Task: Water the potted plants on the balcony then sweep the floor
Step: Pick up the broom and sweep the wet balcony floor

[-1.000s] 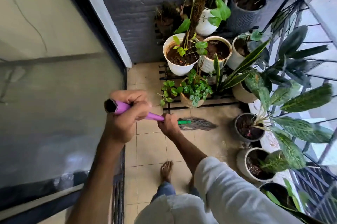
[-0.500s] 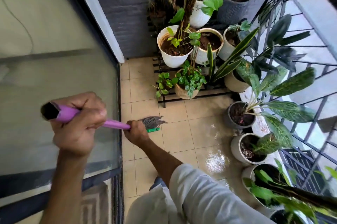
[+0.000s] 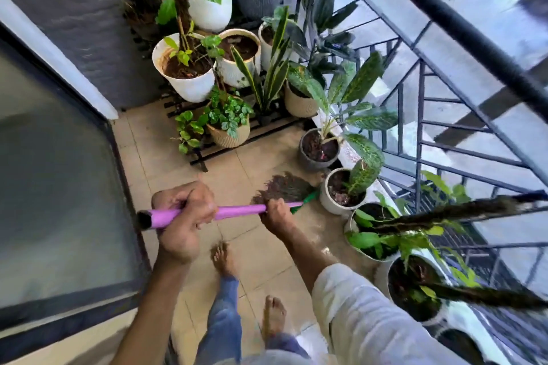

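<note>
Head view, the only one: the person stands barefoot on the tiled balcony floor and holds a broom with a purple handle across the body, nearly level. The left hand is wrapped round the handle near its capped end; the right hand grips it further down, just above the green collar where the dark bristles begin. Both hands are closed firmly on the handle. The bristle head fans out over the tiles just beside the grey pot and the white pot that stand along the railing; whether the tips touch the floor I cannot tell.

As for progress, the watering looks done: the soil in the big white pot and its neighbours is dark, the tiles near the railing shine wet, and no watering can is in sight. That is a judgement from the wet look only. The sweeping is the step in hand. No gathered pile of dirt or dustpan shows, so I judge it to be somewhere in the middle. What seems left is the strip under the black slatted plant stand, the edge by the glass door, and collecting the sweepings.
</note>
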`<state>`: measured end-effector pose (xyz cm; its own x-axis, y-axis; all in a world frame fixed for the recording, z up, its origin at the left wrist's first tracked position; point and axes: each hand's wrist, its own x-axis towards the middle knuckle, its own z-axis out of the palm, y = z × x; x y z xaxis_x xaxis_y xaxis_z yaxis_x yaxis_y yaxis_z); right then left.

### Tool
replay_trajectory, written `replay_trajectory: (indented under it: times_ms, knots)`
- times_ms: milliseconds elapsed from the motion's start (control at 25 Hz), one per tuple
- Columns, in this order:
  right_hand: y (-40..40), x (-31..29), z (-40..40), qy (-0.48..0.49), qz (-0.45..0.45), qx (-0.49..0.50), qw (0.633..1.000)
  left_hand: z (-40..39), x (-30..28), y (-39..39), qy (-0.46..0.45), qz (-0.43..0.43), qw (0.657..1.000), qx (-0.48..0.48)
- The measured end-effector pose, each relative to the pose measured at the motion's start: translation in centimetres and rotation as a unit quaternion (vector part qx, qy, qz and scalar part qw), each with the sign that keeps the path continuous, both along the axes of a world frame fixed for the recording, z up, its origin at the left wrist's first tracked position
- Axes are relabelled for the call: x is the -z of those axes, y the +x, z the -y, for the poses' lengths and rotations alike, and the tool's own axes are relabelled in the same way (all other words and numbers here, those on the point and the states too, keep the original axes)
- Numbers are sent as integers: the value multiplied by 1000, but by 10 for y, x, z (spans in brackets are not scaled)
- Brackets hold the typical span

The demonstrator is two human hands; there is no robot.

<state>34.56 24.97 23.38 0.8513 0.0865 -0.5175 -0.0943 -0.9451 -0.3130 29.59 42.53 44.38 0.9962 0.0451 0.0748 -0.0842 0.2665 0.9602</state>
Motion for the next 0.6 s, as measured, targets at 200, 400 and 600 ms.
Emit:
replay_trajectory:
  times_ms: [200, 400, 600]
  knots:
    - [-84, 8, 31, 35, -14, 58, 998, 34, 17, -60, -25, -2, 999, -43]
    - [-141, 17, 55, 7, -1, 109, 994, 49, 19, -92, -45, -19, 999, -9]
    - [-197, 20, 71, -5, -22, 188, 982, 66, 37, -116, -66, -27, 997, 42]
